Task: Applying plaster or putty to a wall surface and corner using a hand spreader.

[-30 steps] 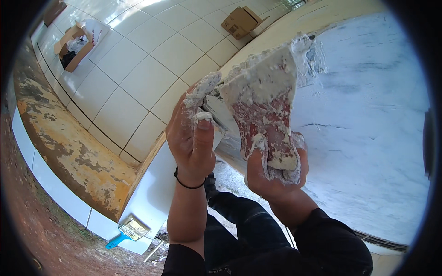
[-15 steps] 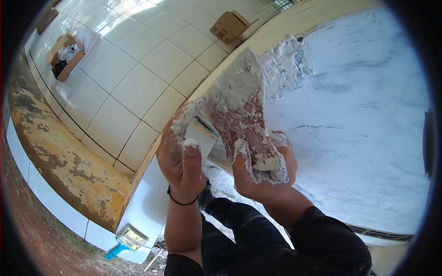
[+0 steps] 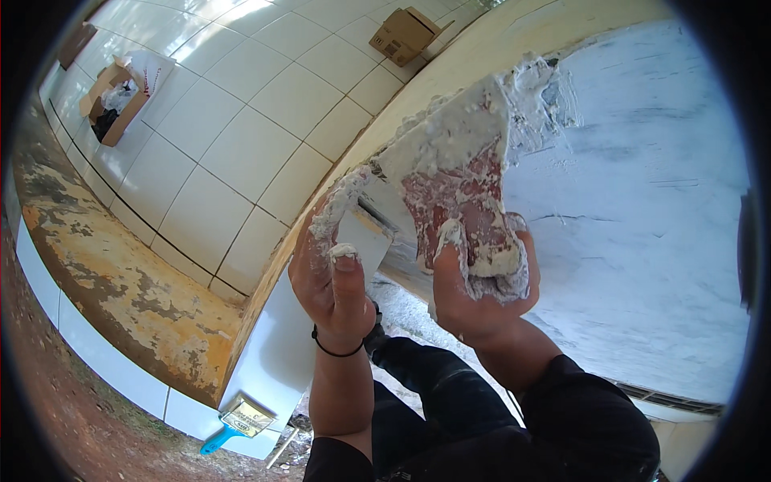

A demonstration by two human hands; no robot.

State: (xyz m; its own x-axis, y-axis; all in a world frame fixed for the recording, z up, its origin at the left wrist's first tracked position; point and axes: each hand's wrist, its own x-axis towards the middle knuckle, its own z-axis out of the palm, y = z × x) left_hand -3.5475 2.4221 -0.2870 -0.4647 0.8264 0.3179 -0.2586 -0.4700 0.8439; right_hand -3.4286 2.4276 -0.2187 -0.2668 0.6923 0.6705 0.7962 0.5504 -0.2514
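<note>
My right hand (image 3: pixel 490 297) grips a reddish plastic putty scraper (image 3: pixel 459 186), thumb on its near face. White putty coats the scraper's wide far edge, which lies against the pale wall or slab edge; exact contact is hard to see. My left hand (image 3: pixel 333 277) is held up just left of the scraper, fingers stretched and thumb raised, holding nothing. Putty is smeared along its index finger and thumb tip. A thick patch of wet putty (image 3: pixel 540 100) clings to the bluish-white streaked surface (image 3: pixel 626 193) beside the scraper's far corner.
A blue-handled paintbrush (image 3: pixel 238 424) lies on the white tiled ledge at lower left. A peeling yellow low wall (image 3: pixel 136 297) curves along the left. On the white tiled floor (image 3: pixel 265 136) stand a closed-looking cardboard box (image 3: pixel 401 36) and an open carton (image 3: pixel 120 104) with plastic bags.
The scraper in my right hand has moved right and slightly away, toward the putty patch. My left hand stays stretched out beside it. The whole view has shifted slightly.
</note>
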